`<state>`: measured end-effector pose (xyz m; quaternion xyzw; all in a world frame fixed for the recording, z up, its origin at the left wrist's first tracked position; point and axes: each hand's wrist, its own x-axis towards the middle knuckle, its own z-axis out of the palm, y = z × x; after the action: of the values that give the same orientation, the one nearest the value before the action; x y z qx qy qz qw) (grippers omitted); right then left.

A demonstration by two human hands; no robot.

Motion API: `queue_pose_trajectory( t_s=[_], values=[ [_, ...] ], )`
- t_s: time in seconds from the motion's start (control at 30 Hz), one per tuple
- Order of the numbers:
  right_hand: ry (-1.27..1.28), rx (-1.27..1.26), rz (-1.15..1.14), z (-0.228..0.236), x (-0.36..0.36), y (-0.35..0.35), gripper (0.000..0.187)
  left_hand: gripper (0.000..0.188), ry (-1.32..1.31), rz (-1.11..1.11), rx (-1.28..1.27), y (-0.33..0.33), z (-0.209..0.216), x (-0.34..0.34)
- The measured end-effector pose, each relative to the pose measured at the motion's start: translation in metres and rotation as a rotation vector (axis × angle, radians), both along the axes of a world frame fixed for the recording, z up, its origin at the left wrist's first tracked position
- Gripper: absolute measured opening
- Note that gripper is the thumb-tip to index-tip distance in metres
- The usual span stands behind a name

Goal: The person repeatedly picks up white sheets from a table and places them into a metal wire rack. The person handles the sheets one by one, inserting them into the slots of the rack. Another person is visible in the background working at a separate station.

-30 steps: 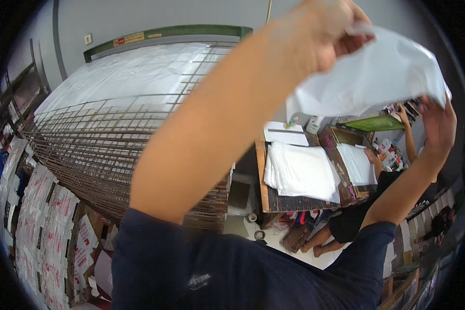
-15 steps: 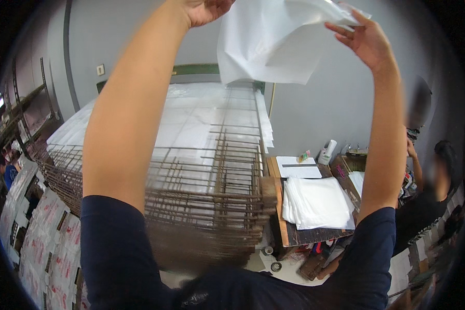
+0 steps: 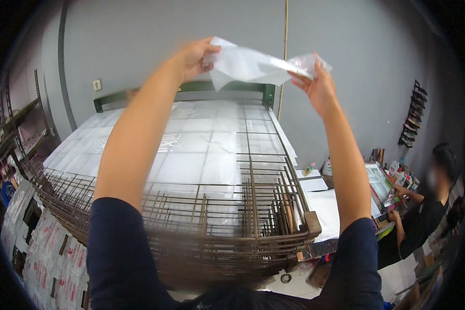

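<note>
Both my arms reach forward over a wire drying rack (image 3: pixel 227 209). Between my hands a translucent white plastic sheet (image 3: pixel 248 64) is stretched crosswise, its lower edge hanging loose. My left hand (image 3: pixel 195 58) pinches its left end. The fingers of my right hand (image 3: pixel 318 85) are closed on its crumpled, shinier right end. Below and beyond, similar white sheets (image 3: pixel 196 134) lie flat on the rack's top wire tier, and some bear white printed marks. Bare wires show along the rack's right side and front.
Behind the rack's green end frame (image 3: pixel 268 96) stands a grey wall with a thin pole (image 3: pixel 284 31). At right, a low table holds a white stack (image 3: pixel 323 212). Another person (image 3: pixel 418 217) works at a printing frame there. Racks of red-printed sheets (image 3: pixel 57 258) stand at left.
My hands have come down in view with the plastic sheet, which now spans narrower and flatter between them. The view has shifted, so the rack shows more fully and the person at right works at a frame.
</note>
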<state>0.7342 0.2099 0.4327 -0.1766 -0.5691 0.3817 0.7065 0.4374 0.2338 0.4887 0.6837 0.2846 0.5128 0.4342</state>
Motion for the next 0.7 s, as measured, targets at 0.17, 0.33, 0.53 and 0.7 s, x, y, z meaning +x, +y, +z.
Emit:
queue_pose_trajectory(
  t_s=[0.17, 0.33, 0.53, 0.7],
  values=[
    [-0.081, -0.273, -0.102, -0.093, 0.002, 0.000, 0.036, 0.053, 0.419, 0.331, -0.202, 0.005, -0.067, -0.014],
    [-0.236, -0.485, -0.247, -0.135, 0.016, -0.003, 0.044, 0.063, 0.531, 0.358, -0.257, -0.020, -0.097, -0.017],
    [-0.207, -0.445, -0.292, -0.141, 0.022, -0.010, 0.060, 0.062, 0.624, 0.330, -0.244, -0.026, -0.108, -0.023],
    [-0.232, -0.467, -0.246, -0.146, 0.024, -0.006, 0.062, 0.062, 0.668, 0.385, -0.205, -0.028, -0.112, -0.031]
  ],
)
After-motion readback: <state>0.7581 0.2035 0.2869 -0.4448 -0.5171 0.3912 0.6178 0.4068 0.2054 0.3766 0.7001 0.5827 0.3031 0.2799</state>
